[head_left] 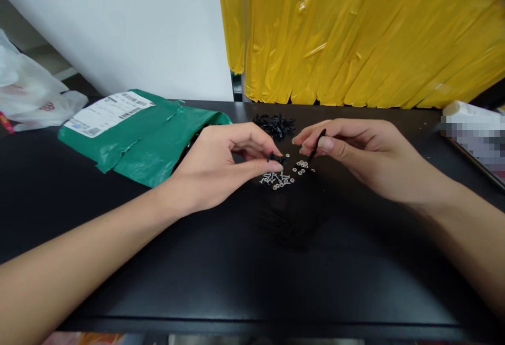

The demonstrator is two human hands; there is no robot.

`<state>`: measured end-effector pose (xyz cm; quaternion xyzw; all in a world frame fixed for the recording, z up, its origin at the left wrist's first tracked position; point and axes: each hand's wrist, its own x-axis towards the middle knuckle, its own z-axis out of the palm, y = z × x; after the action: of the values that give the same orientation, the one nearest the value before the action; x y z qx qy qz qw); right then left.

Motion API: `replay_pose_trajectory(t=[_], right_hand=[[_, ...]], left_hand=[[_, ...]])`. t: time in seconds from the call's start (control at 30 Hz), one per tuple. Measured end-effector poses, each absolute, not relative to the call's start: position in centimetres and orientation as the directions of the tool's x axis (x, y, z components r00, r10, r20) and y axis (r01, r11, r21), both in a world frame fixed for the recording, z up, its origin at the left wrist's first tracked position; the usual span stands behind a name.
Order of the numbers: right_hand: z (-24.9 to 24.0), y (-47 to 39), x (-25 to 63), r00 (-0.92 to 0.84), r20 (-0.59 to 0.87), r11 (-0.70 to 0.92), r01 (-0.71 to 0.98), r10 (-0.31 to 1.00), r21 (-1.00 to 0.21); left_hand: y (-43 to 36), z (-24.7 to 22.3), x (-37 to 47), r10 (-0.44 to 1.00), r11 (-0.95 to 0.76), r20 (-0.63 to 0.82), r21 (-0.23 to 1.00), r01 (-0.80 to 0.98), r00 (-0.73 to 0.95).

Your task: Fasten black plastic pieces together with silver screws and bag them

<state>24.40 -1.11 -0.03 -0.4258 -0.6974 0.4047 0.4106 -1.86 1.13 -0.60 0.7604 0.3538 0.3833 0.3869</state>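
Observation:
Between the thumb and fingertips of my left hand [216, 163] is a small black part [276, 159], held just above a cluster of small silver screws [271, 178]. My right hand [373, 158] pinches a slim black stick-like piece [317, 145], tilted with its lower end close to some small silver nuts [302, 164]. What kind of piece it is, I cannot make out. Behind both hands lies a heap of small black parts [275, 124] like the one in my left hand. The two hands are apart.
A torn green mailing bag [158, 134] with a white label lies behind my left wrist. Further left is a white plastic bag [35, 92]. Yellow plastic sheeting [355, 34] hangs at the back of the black table [252, 276]. A partly blurred white object [473, 129] sits far right.

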Motion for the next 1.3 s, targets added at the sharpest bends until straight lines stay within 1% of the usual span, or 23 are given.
replay_pose_trajectory(t=[0.23, 0.37, 0.53, 0.77, 0.93, 1.03, 1.17, 1.23, 1.3], right_hand=[[-0.2, -1.6, 23.9, -0.358, 0.175, 0.273, 0.244, 0.917, -0.931], [-0.7, -2.0, 23.1, -0.38, 0.146, 0.238, 0.208, 0.914, -0.949], [-1.3, -2.3, 22.5, -0.389, 0.141, 0.231, 0.194, 0.91, -0.953], [-1.4, -2.4, 21.9, -0.389, 0.124, 0.218, 0.208, 0.913, -0.954], [-1.5, -2.4, 21.8, -0.379, 0.069, 0.148, 0.183, 0.923, -0.972], [-1.5, -2.5, 21.9, -0.377, 0.051, 0.133, 0.196, 0.925, -0.972], [-1.4, -2.5, 21.9, -0.354, 0.081, 0.167, 0.222, 0.932, -0.961], [-1.3, -2.5, 22.0, -0.341, 0.098, 0.184, 0.231, 0.935, -0.955], [-1.3, -2.5, 22.0, -0.332, 0.114, 0.202, 0.242, 0.936, -0.949]], left_hand=[[1.1, -0.6, -1.9, 0.844, -0.406, 0.27, 0.886, 0.225, 0.463], [1.1, -0.6, -2.0, 0.829, -0.437, 0.292, 0.871, 0.226, 0.477], [1.0, -0.7, -2.0, 0.807, -0.457, 0.287, 0.857, 0.238, 0.517], [0.9, -0.8, -2.0, 0.78, -0.527, 0.314, 0.795, 0.298, 0.541], [0.8, -0.8, -2.1, 0.747, -0.556, 0.339, 0.79, 0.258, 0.572], [0.6, -0.8, -2.0, 0.765, -0.494, 0.299, 0.841, 0.221, 0.57], [0.3, -0.8, -1.6, 0.812, -0.304, 0.2, 0.947, 0.104, 0.549], [0.1, -0.6, -1.5, 0.825, -0.246, 0.171, 0.967, 0.07, 0.538], [-0.1, -0.5, -1.4, 0.833, -0.235, 0.169, 0.97, 0.06, 0.528]])
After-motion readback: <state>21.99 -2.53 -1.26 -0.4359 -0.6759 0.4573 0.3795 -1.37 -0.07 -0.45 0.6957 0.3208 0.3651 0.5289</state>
